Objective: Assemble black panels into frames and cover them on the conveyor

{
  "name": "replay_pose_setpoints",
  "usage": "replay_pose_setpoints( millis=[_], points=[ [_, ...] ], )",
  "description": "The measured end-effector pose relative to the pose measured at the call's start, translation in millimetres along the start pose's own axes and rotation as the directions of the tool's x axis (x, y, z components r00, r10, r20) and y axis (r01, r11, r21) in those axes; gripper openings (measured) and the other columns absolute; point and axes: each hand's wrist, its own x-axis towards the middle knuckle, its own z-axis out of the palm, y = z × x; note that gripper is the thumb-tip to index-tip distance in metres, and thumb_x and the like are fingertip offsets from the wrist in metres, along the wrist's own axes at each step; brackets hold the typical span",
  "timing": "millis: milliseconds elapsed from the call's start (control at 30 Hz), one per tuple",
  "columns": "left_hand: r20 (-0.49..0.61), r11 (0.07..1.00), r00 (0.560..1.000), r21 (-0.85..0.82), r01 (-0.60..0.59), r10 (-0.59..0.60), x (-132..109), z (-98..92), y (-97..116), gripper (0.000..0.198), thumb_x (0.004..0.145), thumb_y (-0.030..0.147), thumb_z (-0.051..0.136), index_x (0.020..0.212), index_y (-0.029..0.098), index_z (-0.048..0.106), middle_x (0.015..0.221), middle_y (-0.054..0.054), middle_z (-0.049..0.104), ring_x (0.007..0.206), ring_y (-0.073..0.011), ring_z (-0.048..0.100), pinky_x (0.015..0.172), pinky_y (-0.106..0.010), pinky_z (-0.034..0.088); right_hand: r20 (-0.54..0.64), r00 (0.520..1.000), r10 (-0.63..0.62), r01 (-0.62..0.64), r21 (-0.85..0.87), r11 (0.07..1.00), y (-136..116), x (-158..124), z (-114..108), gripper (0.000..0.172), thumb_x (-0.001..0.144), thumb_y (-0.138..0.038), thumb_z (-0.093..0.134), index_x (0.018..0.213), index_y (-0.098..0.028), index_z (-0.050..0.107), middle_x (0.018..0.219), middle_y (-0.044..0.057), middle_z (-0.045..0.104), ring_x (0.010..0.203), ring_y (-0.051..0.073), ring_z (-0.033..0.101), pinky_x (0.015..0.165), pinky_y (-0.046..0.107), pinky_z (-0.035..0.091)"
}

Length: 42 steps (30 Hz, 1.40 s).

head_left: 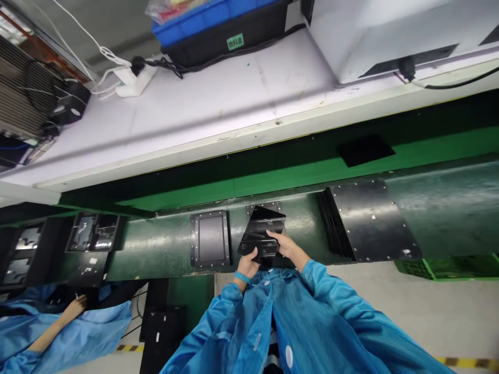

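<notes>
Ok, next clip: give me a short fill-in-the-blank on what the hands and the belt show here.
1. Both hands, left hand and right hand, hold one black ____.
2. The conveyor belt is coloured ____.
3. The person's sleeves are ____.
4. The flat frame lies on the belt to the ____ of the held part.

Missing words: panel; green; blue; left

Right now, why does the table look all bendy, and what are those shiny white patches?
Head view: the wide lens curves the white shelf and green belt; lamp glare whitens the big black plate; the black panel in both hands looks sharp, not blurred.
</notes>
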Motion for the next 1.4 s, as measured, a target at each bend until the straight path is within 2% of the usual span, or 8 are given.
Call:
replay_pose_setpoints(
  millis=[233, 400, 633, 867, 1033, 1200, 1300, 1400],
  points=[
    [-0.046, 0.986, 0.991, 0.100, 0.130, -0.126, 16, -7.6, -11, 0.044, 0.087, 0.038, 0.086, 0.115, 0.011, 0.068, 0.114, -0.016, 0.078, 0.103, -0.0267, 0.079, 0.100, -0.044, 0.064, -0.092, 0.989, -0.120, 0.106, -0.140, 0.984, -32, 29, -5, 0.030, 0.072, -0.023, 0.094, 0.094, -0.016, 0.074, 0.085, 0.009, 0.081, 0.076, 0.024, 0.077, 0.074, 0.033, 0.063],
    [-0.311, 0.882, 0.941, 0.469, 0.032, 0.132, 22, -29.7, 0, 0.042, 0.080, 0.035, 0.091, 0.108, 0.013, 0.068, 0.093, -0.007, 0.073, 0.073, -0.0177, 0.076, 0.077, -0.033, 0.064, -0.064, 0.993, -0.104, 0.071, -0.390, 0.918, -63, 56, -21, 0.031, 0.071, -0.024, 0.094, 0.093, -0.013, 0.075, 0.080, 0.009, 0.080, 0.069, 0.021, 0.074, 0.068, 0.031, 0.060],
    [-0.094, 0.338, 0.874, 0.937, -0.083, 0.476, 34, -15.3, 15, 0.026, 0.084, 0.018, 0.079, 0.109, 0.015, 0.073, 0.115, -0.011, 0.071, 0.099, -0.0184, 0.072, 0.100, -0.035, 0.057, -0.048, 0.998, -0.042, 0.012, -0.511, 0.860, -68, 71, -21, 0.033, 0.068, -0.026, 0.092, 0.091, -0.010, 0.076, 0.077, 0.010, 0.079, 0.071, 0.023, 0.074, 0.066, 0.030, 0.056],
    [0.054, -0.045, 0.918, 0.998, -0.039, 0.393, 40, 8.5, 22, 0.049, 0.089, 0.024, 0.077, 0.136, 0.019, 0.064, 0.136, -0.014, 0.062, 0.126, -0.0264, 0.065, 0.113, -0.035, 0.047, -0.239, 0.934, -0.267, 0.099, -0.544, 0.833, -44, 68, -21, 0.030, 0.065, -0.023, 0.088, 0.090, -0.014, 0.076, 0.092, 0.012, 0.081, 0.085, 0.025, 0.075, 0.070, 0.028, 0.055],
    [0.058, -0.128, 0.936, 0.992, -0.014, 0.347, 37, 12.4, 26, 0.054, 0.091, 0.023, 0.074, 0.142, 0.022, 0.056, 0.140, -0.014, 0.059, 0.127, -0.0271, 0.065, 0.109, -0.034, 0.047, -0.311, 0.852, -0.422, 0.165, -0.606, 0.778, -31, 64, -15, 0.039, 0.075, -0.029, 0.080, 0.110, -0.015, 0.072, 0.106, 0.011, 0.081, 0.096, 0.025, 0.075, 0.081, 0.030, 0.056],
    [0.048, -0.165, 0.948, 0.986, 0.005, 0.314, 40, 14.2, 27, 0.056, 0.091, 0.025, 0.075, 0.143, 0.024, 0.054, 0.143, -0.014, 0.058, 0.125, -0.0272, 0.067, 0.107, -0.034, 0.049, -0.286, 0.780, -0.556, 0.020, -0.878, 0.479, -31, 49, -13, 0.053, 0.083, -0.034, 0.075, 0.133, -0.016, 0.067, 0.128, 0.015, 0.074, 0.119, 0.030, 0.069, 0.103, 0.039, 0.052],
    [0.028, -0.127, 0.953, 0.992, 0.011, 0.301, 45, 13.2, 36, 0.063, 0.087, 0.023, 0.079, 0.145, 0.022, 0.053, 0.143, -0.016, 0.060, 0.123, -0.0264, 0.068, 0.109, -0.035, 0.048, -0.252, 0.735, -0.629, -0.049, -0.946, 0.322, -34, 38, -20, 0.057, 0.087, -0.032, 0.073, 0.141, -0.016, 0.063, 0.138, 0.019, 0.067, 0.126, 0.031, 0.065, 0.109, 0.040, 0.049],
    [0.010, -0.018, 0.958, 1.000, -0.005, 0.288, 47, 13.7, 55, 0.067, 0.080, 0.018, 0.083, 0.141, 0.018, 0.056, 0.124, -0.014, 0.071, 0.119, -0.0274, 0.070, 0.111, -0.039, 0.048, -0.260, 0.767, -0.587, -0.070, -0.943, 0.326, -30, 23, -35, 0.042, 0.089, -0.036, 0.074, 0.127, -0.020, 0.069, 0.124, 0.015, 0.073, 0.121, 0.030, 0.068, 0.106, 0.039, 0.050]
  ],
)
